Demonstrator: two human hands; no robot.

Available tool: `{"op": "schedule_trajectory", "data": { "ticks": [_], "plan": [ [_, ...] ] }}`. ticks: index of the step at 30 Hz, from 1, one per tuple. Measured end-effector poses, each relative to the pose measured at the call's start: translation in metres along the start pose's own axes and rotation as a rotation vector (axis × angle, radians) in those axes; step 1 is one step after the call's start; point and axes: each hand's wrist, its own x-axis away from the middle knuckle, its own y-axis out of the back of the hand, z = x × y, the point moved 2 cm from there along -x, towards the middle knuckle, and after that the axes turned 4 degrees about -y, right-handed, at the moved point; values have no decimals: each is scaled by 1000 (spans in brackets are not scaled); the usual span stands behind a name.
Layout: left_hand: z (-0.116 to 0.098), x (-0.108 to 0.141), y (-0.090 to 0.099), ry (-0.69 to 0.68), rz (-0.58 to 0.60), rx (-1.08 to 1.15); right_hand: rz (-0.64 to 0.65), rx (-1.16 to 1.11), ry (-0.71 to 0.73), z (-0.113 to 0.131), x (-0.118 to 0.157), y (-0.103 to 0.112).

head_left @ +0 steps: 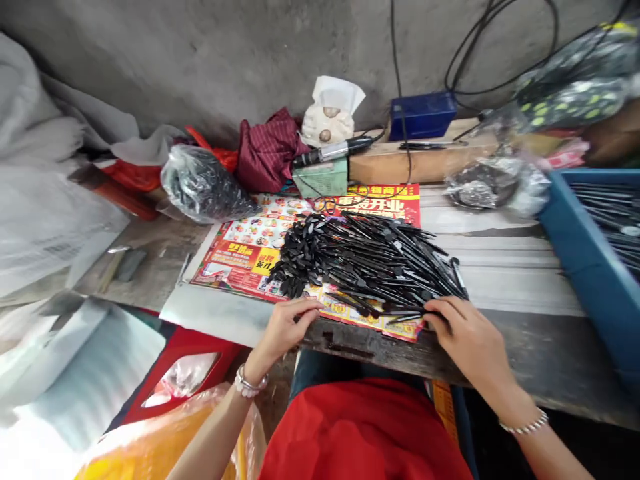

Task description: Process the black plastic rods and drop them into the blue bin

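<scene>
Two bare hands — the left hand (287, 323) at lower centre, the right hand (470, 337) farther right — are at the near edge of the table (530, 343). The left is loosely curled, thumb and forefinger close together beside the pile; whether it holds anything, I cannot tell. The right has thumb and forefinger nearly together at the ends of some sticks, though a firm grip cannot be made out.

Between and beyond them, mid-frame, lies the pile of thin black sticks (380, 260), many with flat, rounded ends bunched at its left. Printed flyers (235, 257) lie beneath. Farther out, upper centre, a handpiece (330, 152) rests across a green box (320, 181) — with a clear bag (203, 183) to the left and a blue crate (575, 267) of more dark sticks at the right edge.
</scene>
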Motion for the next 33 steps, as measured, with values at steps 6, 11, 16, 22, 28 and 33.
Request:
{"op": "schedule_trajectory", "data": {
  "ticks": [6,11,16,22,28,33],
  "plan": [
    [37,0,35,24,-156,-291,-46,-69,77,3,10,1],
    [38,-3,22,-40,-112,-409,68,-71,144,15,9,-8],
    [34,-10,7,-29,-84,-562,142,-25,129,15,4,-7],
    [32,-19,2,-78,-63,-631,188,-38,139,15,1,-3],
    [31,-22,-1,-59,-66,-657,197,-5,163,14,-1,-7],
    [28,-26,1,-47,-41,-625,161,-126,94,15,-5,-6]
  ]
}}
